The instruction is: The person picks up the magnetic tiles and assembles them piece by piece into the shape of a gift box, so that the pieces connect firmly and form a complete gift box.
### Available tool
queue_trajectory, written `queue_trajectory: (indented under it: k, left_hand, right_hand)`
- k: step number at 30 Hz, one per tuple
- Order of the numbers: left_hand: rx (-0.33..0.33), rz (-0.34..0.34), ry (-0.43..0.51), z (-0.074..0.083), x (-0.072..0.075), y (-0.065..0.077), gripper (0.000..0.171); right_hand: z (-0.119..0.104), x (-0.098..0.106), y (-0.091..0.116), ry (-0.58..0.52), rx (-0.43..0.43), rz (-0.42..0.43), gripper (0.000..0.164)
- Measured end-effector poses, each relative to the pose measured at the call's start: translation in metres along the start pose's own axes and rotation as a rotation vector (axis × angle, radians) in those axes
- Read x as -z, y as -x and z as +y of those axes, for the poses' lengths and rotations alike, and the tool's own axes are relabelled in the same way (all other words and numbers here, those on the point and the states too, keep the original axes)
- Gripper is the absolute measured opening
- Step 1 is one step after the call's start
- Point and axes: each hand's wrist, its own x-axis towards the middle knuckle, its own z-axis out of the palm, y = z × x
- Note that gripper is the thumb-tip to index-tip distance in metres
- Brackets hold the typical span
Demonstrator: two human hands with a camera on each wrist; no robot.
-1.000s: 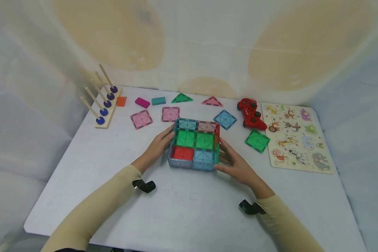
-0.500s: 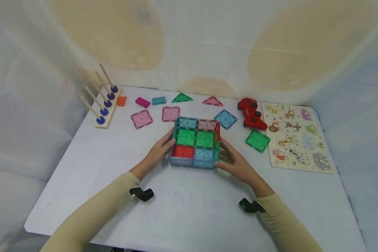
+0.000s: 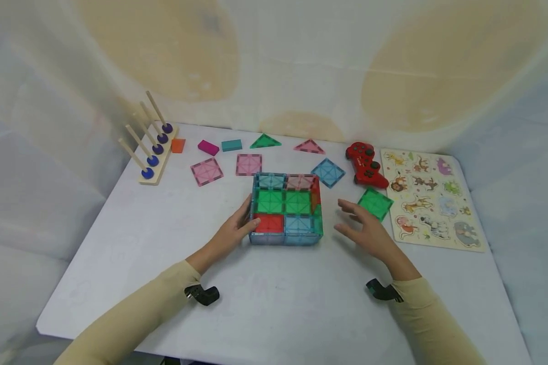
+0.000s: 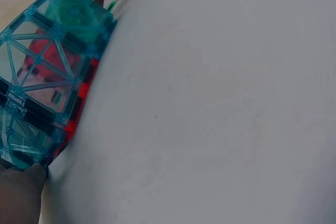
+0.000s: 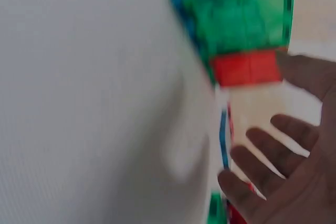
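Observation:
A box built of translucent magnetic tiles (image 3: 284, 203) stands on the white table, with green, red, blue and pink squares showing from above. My left hand (image 3: 230, 230) holds it at its left side, the thumb over the front left corner and the fingers along the left wall. In the left wrist view the thumb (image 4: 34, 179) meets the blue tile wall (image 4: 44, 72). My right hand (image 3: 370, 233) is off to the right of the box, apart from it, with fingers spread. A green square tile (image 3: 376, 204) lies just beyond that hand.
Along the back lie pink square tiles (image 3: 207, 172), a blue square tile (image 3: 328, 173), triangle tiles (image 3: 266, 141) and small blocks (image 3: 231, 145). A wooden peg stand (image 3: 157, 159) is at left. A red game controller (image 3: 366, 166) and an animal puzzle board (image 3: 431, 203) are at right.
My right hand has let go of the box and moved right. The box has shifted slightly right and toward me. My left hand stays on it, its thumb now over the front left corner.

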Motion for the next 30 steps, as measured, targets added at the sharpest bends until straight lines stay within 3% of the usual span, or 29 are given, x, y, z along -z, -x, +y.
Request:
queue_trajectory:
  k: [5, 10, 15, 21, 25, 30]
  left_hand:
    - [-0.002, -0.018, 0.003, -0.001, 0.003, -0.003, 0.075]
    - [-0.007, -0.031, 0.018, -0.004, 0.005, -0.006, 0.074]
    - [-0.012, -0.032, 0.013, -0.004, 0.006, -0.006, 0.073]
    - [-0.013, -0.031, 0.013, -0.005, 0.005, -0.005, 0.068]
    - [-0.011, -0.049, 0.018, -0.005, 0.005, -0.005, 0.068]
    - [-0.011, -0.062, 0.021, -0.006, 0.006, -0.005, 0.070]
  right_hand:
    - [0.021, 0.027, -0.003, 0.334, -0.117, 0.128, 0.075]
    - [0.040, 0.046, -0.007, 0.491, -0.168, 0.170, 0.076]
    - [0.050, 0.055, -0.011, 0.510, -0.221, 0.088, 0.075]
    - [0.051, 0.055, -0.009, 0.536, -0.157, 0.106, 0.070]
    - [0.041, 0.053, -0.008, 0.528, -0.129, 0.116, 0.071]
    - [0.012, 0.052, -0.011, 0.451, -0.045, 0.118, 0.071]
